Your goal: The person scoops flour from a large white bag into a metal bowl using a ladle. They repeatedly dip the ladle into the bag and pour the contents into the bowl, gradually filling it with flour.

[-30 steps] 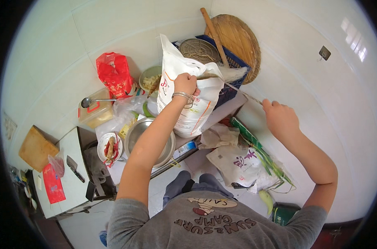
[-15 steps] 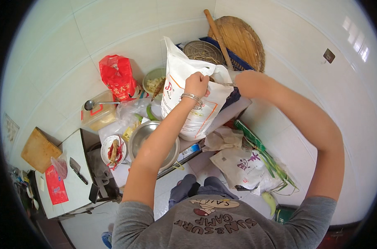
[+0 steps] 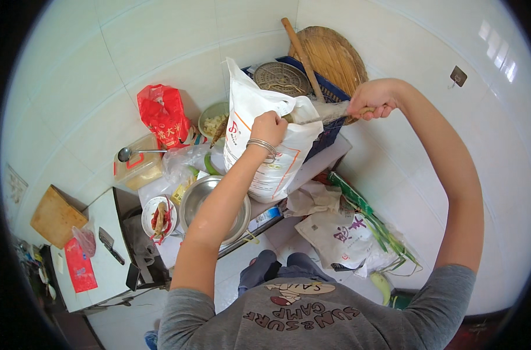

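Left hand: the left hand [image 3: 269, 127] is clenched on the top edge of the white sack [image 3: 265, 146], bunching the plastic and holding the mouth up.
Right hand: the right hand [image 3: 373, 99] is closed around the handle of a long utensil [image 3: 324, 118] whose far end dips into the sack's mouth.
Sack: it stands upright on the counter [image 3: 160, 189], against the blue crate [image 3: 326, 96], just behind the steel bowl [image 3: 214, 209].
Nearby: a red bag [image 3: 163, 116], a plastic tub with a ladle [image 3: 138, 156] lying across it, a small plate of food [image 3: 158, 217], a round woven tray [image 3: 335, 58] with a wooden stick [image 3: 301, 49] leaning on it.
Doing it well: probably best to keep the left grip firm so the mouth stays wide, draw the utensil out level, and swing it low over the bowl so nothing spills on the counter.
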The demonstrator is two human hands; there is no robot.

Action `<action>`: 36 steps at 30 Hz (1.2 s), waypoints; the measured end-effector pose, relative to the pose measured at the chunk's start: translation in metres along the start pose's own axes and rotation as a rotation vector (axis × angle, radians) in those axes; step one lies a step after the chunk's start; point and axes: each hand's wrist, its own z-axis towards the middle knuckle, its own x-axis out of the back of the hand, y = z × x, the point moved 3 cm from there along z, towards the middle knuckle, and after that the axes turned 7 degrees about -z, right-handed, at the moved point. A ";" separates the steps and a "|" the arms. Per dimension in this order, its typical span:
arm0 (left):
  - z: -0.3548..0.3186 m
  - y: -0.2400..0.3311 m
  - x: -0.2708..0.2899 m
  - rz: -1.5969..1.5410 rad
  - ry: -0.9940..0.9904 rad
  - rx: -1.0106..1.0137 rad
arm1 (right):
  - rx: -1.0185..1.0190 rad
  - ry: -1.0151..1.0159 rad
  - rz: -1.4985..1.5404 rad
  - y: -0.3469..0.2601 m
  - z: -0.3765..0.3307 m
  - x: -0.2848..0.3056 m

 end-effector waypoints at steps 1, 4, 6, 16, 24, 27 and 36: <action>0.000 -0.001 0.001 0.072 0.011 -0.025 | -0.011 0.006 -0.003 0.000 0.000 0.001; -0.004 0.008 0.004 0.043 -0.066 0.075 | -0.041 0.025 -0.029 0.007 -0.004 0.006; -0.005 0.011 0.004 0.039 -0.088 0.110 | -0.044 0.021 -0.086 0.011 -0.004 0.005; -0.005 0.009 -0.008 0.195 0.038 0.040 | 0.006 0.051 -0.135 0.032 -0.022 0.028; -0.009 0.031 -0.013 0.375 0.140 -0.026 | 0.007 0.047 -0.177 0.055 -0.028 0.034; -0.016 0.045 -0.019 0.415 0.183 -0.001 | 0.024 0.045 -0.172 0.061 -0.029 0.037; -0.021 0.056 -0.016 0.384 0.242 -0.019 | 0.060 0.093 -0.171 0.063 -0.055 0.045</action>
